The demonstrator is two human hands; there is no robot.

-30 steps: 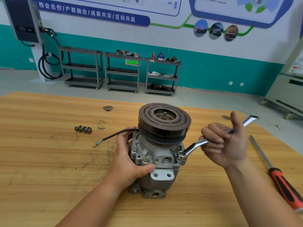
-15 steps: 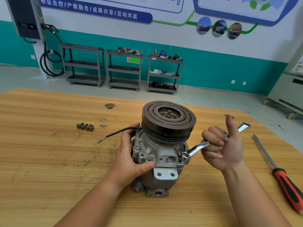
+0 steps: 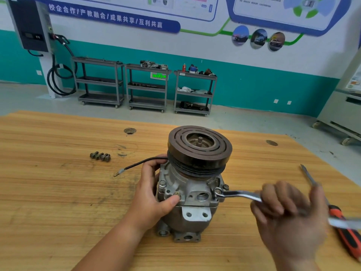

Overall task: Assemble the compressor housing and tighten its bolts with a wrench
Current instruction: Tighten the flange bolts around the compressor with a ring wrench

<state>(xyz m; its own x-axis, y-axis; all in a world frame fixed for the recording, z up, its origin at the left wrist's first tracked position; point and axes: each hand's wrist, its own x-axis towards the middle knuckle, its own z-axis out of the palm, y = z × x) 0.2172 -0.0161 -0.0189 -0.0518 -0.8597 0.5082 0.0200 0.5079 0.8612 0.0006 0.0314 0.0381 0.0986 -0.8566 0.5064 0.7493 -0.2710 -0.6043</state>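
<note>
A grey metal compressor stands upright on the wooden table, its dark grooved pulley on top. My left hand grips the housing's left side, thumb next to a brass-coloured bolt. A silver ring wrench sits on a bolt at the housing's right front corner. My right hand, blurred by motion, holds the wrench handle with curled fingers. A black wire runs left from the compressor.
Three loose bolts lie on the table to the left. An orange-and-black screwdriver lies at the right edge, partly behind my right hand. Metal shelf carts stand against the far wall.
My right hand has swung the wrench handle towards me and to the right, turning it about the bolt. My left hand keeps its hold on the housing.
</note>
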